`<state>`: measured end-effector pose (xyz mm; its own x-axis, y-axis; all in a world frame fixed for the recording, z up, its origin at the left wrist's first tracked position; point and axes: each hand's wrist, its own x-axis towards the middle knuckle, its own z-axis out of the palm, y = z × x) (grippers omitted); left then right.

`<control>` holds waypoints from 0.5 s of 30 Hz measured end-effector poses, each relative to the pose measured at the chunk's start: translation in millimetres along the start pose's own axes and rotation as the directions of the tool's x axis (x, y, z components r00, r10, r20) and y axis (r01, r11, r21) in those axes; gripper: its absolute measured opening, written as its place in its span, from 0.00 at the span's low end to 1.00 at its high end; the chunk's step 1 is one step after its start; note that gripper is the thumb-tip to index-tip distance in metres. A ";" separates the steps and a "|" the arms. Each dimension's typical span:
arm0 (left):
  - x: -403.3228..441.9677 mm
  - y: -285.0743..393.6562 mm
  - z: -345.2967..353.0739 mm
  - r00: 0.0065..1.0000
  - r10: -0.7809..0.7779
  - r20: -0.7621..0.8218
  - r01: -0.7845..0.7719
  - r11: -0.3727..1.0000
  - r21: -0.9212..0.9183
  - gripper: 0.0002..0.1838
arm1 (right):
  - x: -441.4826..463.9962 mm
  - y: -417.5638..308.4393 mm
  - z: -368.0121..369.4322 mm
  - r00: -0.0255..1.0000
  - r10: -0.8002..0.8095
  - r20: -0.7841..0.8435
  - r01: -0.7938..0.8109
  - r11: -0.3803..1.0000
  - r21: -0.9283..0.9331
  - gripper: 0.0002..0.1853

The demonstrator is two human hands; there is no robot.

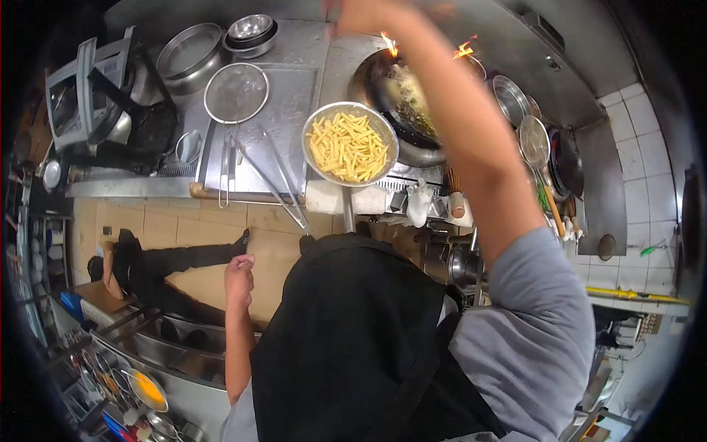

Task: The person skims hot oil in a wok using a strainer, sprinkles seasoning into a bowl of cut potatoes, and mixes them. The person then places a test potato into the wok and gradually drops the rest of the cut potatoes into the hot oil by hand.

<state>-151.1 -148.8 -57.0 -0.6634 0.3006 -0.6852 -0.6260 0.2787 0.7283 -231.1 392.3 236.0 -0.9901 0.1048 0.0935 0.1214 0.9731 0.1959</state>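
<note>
My right arm stretches far forward over the stove, and my right hand [361,16] is blurred at the top edge, its fingers and anything in them unclear. Below it, a wok [379,85] holds bubbling oil, with flames at its far rim. A strainer full of pale fries [350,147] rests at the near edge of the stove, its handle pointing toward my body. My left hand [239,276] hangs low at my left side, fingers curled together; whatever they may hold is too small to name. Long metal tongs [272,177] lie on the steel counter left of the fries.
An empty round sieve [236,93] and metal bowls [252,33] stand on the left counter. White cloths [324,197] lie along the stove's front edge. More strainers [534,141] hang or stand at the right. Another person [155,272] is at the lower left.
</note>
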 end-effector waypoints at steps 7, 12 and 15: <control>-30.0 -54.5 -27.3 0.994 -0.112 -0.016 0.113 0.991 0.072 0.05 | -128.6 -119.9 226.6 0.671 0.168 0.722 -0.451 0.866 0.218 0.68; -47.3 -48.3 -29.0 0.976 -0.150 -0.155 0.164 0.983 0.084 0.08 | -155.3 -157.0 256.0 0.826 0.240 0.510 -0.420 0.865 0.273 0.47; -48.9 -32.7 -19.0 0.968 -0.176 -0.179 0.193 0.977 0.085 0.08 | -166.1 -132.0 271.7 0.889 0.087 0.450 -0.295 0.860 0.417 0.39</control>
<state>-105.9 -190.0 -47.4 -0.6052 0.0791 -0.7921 -0.7055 0.4078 0.5797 -101.9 302.3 -70.6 -0.9011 0.2699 -0.3394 0.3672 0.8912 -0.2662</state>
